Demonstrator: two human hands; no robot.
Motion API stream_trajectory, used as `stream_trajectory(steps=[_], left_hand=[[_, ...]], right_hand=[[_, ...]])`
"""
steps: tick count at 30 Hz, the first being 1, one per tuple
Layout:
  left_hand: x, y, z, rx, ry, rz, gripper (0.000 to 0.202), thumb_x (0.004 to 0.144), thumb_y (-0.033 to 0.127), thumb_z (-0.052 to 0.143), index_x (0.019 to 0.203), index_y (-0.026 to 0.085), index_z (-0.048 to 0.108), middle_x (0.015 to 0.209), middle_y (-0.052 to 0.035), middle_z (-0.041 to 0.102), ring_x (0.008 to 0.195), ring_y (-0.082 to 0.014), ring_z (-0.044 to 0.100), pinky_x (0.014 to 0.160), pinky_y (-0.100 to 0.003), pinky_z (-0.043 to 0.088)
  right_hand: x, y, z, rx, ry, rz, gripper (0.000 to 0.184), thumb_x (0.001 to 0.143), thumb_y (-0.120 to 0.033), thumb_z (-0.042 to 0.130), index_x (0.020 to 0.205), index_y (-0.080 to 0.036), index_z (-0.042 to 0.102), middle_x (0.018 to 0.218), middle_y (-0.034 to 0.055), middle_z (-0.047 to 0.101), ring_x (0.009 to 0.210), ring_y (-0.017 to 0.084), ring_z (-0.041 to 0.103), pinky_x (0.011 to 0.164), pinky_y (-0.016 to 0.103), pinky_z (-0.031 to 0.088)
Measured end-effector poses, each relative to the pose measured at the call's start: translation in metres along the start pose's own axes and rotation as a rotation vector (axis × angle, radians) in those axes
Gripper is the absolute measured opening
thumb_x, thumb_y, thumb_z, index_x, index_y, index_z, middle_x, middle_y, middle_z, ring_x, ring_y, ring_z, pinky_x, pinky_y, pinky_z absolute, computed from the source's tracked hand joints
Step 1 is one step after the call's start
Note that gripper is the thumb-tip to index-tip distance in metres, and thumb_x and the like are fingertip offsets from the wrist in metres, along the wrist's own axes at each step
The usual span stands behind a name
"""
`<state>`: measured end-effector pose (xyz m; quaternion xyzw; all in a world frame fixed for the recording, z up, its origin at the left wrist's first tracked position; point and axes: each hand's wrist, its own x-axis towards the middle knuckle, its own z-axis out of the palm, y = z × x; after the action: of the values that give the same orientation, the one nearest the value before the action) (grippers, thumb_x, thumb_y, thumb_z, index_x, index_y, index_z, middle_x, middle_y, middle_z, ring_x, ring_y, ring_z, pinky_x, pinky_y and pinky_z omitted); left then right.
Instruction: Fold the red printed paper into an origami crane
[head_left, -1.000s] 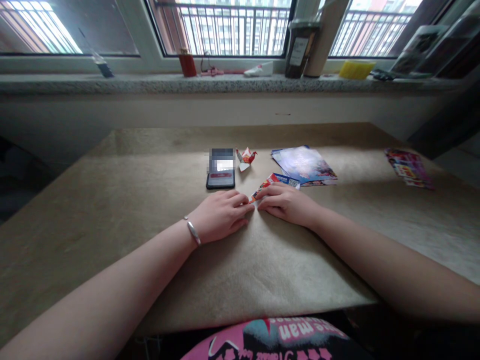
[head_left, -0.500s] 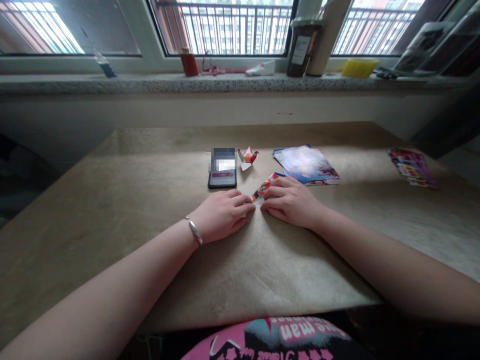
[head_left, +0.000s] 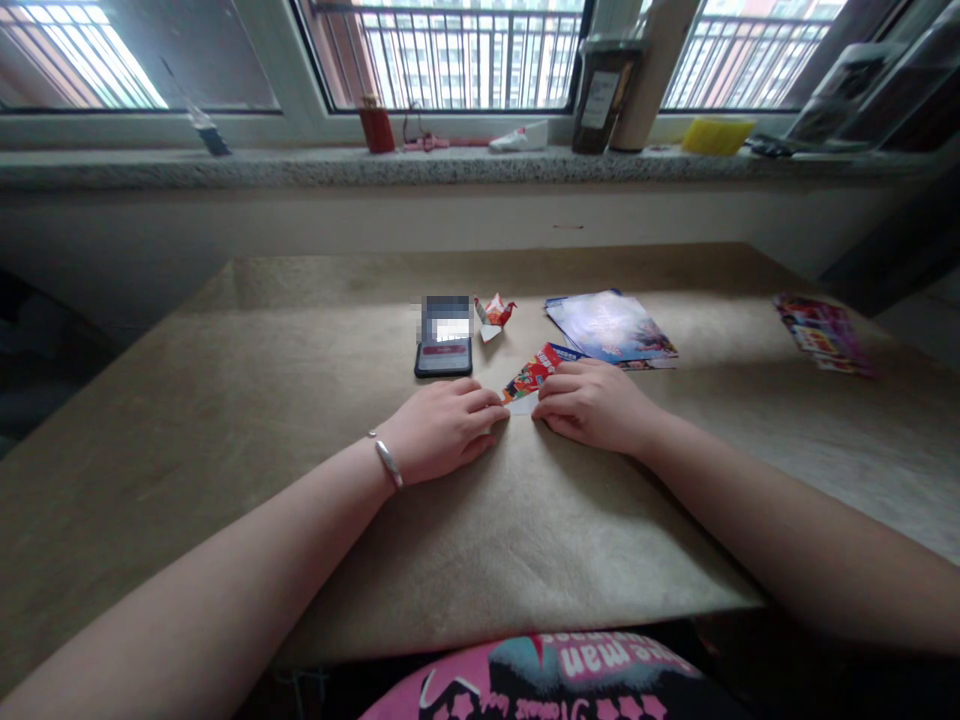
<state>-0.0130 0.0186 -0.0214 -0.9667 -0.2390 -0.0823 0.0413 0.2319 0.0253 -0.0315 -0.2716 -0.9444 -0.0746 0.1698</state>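
Observation:
A small sheet of folded paper (head_left: 534, 372) lies on the table between my hands, its printed side red, orange and blue, with a white strip along the near edge. The fingertips of my left hand (head_left: 448, 428) are closed on its left corner. My right hand (head_left: 592, 405) has bent fingers pressed together on the right part of the paper and covers it there. Just beyond the paper stands a red and white origami crane (head_left: 495, 317). Left of the crane lies a phone (head_left: 444, 358), its screen partly blurred out.
A stack of blue and purple sheets (head_left: 611, 325) lies beyond my right hand. More colourful printed paper (head_left: 823, 335) is near the right side of the table (head_left: 480, 540). On the windowsill (head_left: 300, 172) are a red bottle (head_left: 376, 128), a dark jar (head_left: 604, 95) and a yellow object (head_left: 718, 136).
My right hand has slid a little to the right along the paper, uncovering more of its red print and white strip. My left hand stays at the left corner.

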Motion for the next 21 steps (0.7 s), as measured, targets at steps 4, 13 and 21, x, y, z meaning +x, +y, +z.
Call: stream_trajectory(steps=[4, 13, 21], left_hand=[[-0.001, -0.001, 0.000, -0.005, -0.008, 0.003, 0.029, 0.088, 0.028, 0.048, 0.115, 0.018, 0.056, 0.113, -0.0068, 0.059, 0.099, -0.0204, 0.053, 0.086, -0.035, 0.047], [0.002, -0.002, 0.000, 0.025, 0.020, 0.020, 0.023, 0.089, 0.027, 0.044, 0.102, 0.017, 0.060, 0.096, -0.0077, 0.060, 0.087, -0.0185, 0.053, 0.077, -0.032, 0.047], [-0.002, -0.003, 0.002, -0.025, 0.001, 0.009, 0.029, 0.088, 0.027, 0.047, 0.115, 0.020, 0.056, 0.110, -0.0071, 0.058, 0.100, -0.0202, 0.052, 0.086, -0.035, 0.046]], right_hand=[[-0.003, 0.001, -0.002, 0.000, -0.020, 0.005, 0.020, 0.085, -0.021, 0.049, 0.083, -0.025, 0.069, 0.081, 0.0007, 0.068, 0.081, 0.015, 0.056, 0.073, 0.030, 0.035], [0.005, -0.002, 0.002, -0.069, 0.048, -0.010, 0.020, 0.089, -0.022, 0.048, 0.086, -0.024, 0.067, 0.090, 0.0000, 0.069, 0.089, 0.016, 0.057, 0.082, 0.032, 0.034], [0.006, 0.003, -0.001, -0.067, 0.005, -0.035, 0.023, 0.090, -0.023, 0.045, 0.085, -0.024, 0.067, 0.087, 0.0002, 0.069, 0.088, 0.016, 0.056, 0.080, 0.031, 0.035]])
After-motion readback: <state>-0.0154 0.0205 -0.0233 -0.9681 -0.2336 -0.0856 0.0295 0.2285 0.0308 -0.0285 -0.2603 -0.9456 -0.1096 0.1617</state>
